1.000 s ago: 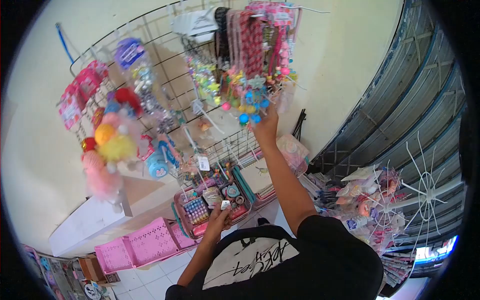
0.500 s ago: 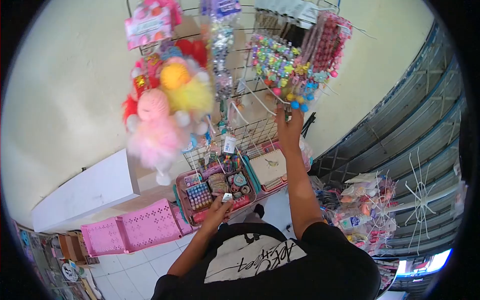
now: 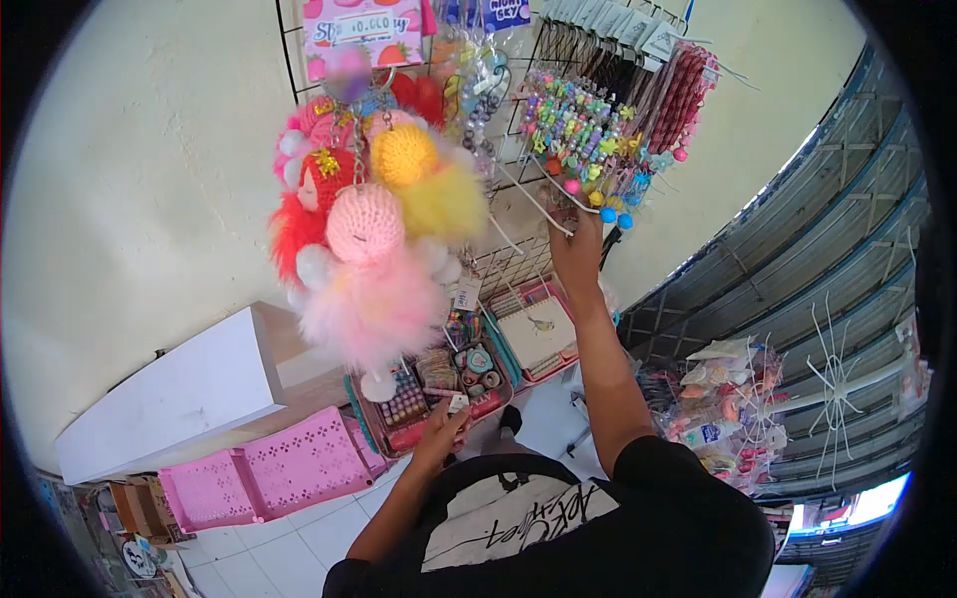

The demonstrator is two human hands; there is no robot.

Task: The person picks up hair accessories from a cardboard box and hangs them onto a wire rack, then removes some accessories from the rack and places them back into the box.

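Observation:
My left hand (image 3: 442, 437) is low in the middle, its fingers closed on a small white tag (image 3: 458, 403) above the pink tray of small goods (image 3: 409, 435). My right hand (image 3: 577, 249) is raised to the wire grid rack (image 3: 518, 254), at a white hook (image 3: 543, 211) under the hanging beaded strings (image 3: 583, 130). Its fingertips are partly hidden by the beads and hook, so I cannot make out what they hold. Left of it hang fluffy doll keychains, the nearest a pink doll (image 3: 369, 259) beside a yellow doll (image 3: 419, 179).
A second tray holds a cream notebook (image 3: 531, 327). On the left are a white wall shelf (image 3: 174, 389) and a pink plastic basket (image 3: 299, 463). Bagged goods (image 3: 723, 399) and bare white hooks (image 3: 837, 384) hang by the metal shutter (image 3: 797, 249) on the right.
The view has shifted, so the dolls look larger and further right. The dolls hang steadier and sharper. My right hand stays at the hook; my left hand still holds the tag.

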